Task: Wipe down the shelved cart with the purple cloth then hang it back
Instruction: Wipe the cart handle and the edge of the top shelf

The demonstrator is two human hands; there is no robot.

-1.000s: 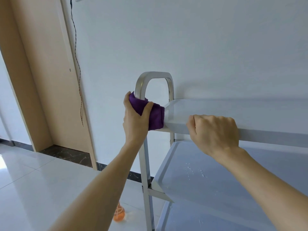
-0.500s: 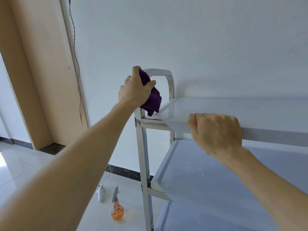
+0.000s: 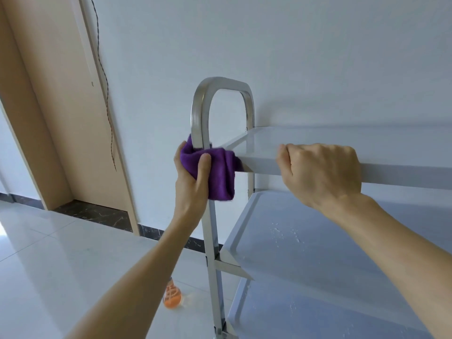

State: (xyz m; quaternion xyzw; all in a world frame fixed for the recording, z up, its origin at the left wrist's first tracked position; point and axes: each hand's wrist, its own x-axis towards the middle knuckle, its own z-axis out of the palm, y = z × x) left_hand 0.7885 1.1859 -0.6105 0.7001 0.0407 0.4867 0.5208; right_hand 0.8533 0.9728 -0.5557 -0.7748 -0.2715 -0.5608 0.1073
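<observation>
A white wall point(image 3: 318, 57) stands behind a cart point(image 3: 305, 253) with white shelves and a steel frame; its looped handle point(image 3: 221, 81) rises above the top shelf point(image 3: 342, 140). The right hand point(image 3: 320, 174) curls over the top shelf's front edge; the left hand point(image 3: 192, 177) grips the purple cloth point(image 3: 220, 170), wrapped round the near handle post beside the shelf corner; an orange bottle point(image 3: 172, 298) stands on the floor below.

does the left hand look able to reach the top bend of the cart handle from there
Probably yes. The left hand grips the purple cloth around the handle's near post, and the handle bend directly above is bare, with nothing in between.
</observation>
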